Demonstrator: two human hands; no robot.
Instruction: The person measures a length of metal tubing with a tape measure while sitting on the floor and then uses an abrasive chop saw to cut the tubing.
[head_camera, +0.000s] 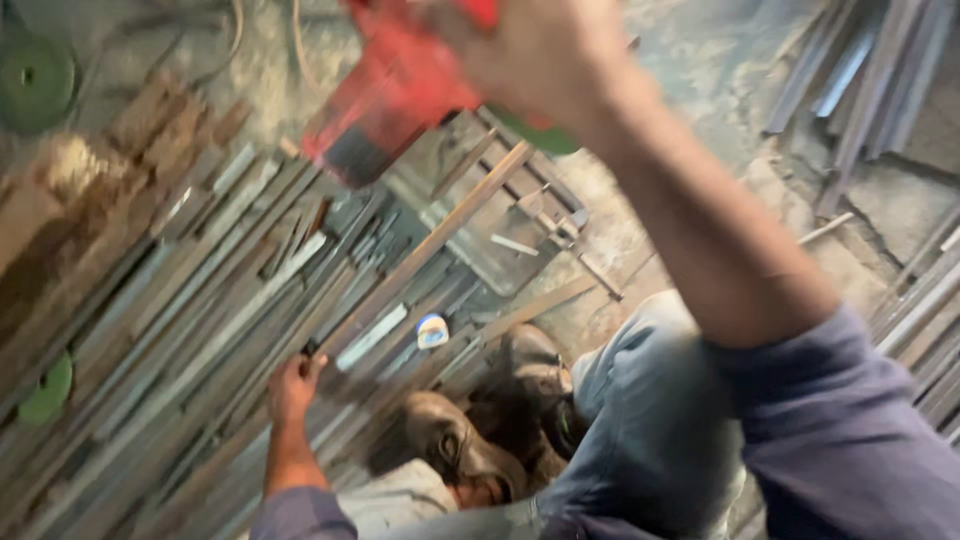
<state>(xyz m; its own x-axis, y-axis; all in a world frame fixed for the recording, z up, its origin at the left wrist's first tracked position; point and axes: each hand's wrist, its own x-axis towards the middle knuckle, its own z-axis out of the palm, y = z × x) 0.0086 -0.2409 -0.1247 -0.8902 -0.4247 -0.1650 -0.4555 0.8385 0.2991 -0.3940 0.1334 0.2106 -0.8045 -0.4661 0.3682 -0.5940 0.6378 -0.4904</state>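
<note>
Right hand (540, 50) gripped red power tool (400, 95), raised, blurred. Left hand (292, 385) closed on long metal strip (420, 250), probably. Best pinned firmly before tool meets it.

Red power tool (400, 90) blurred, top cut off, right hand (545, 50) motion-smeared, grip unclear

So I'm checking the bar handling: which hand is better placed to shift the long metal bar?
Probably the left hand: it is already down at the long metal bar's near end. The right hand is raised, gripping the red power tool.
</note>
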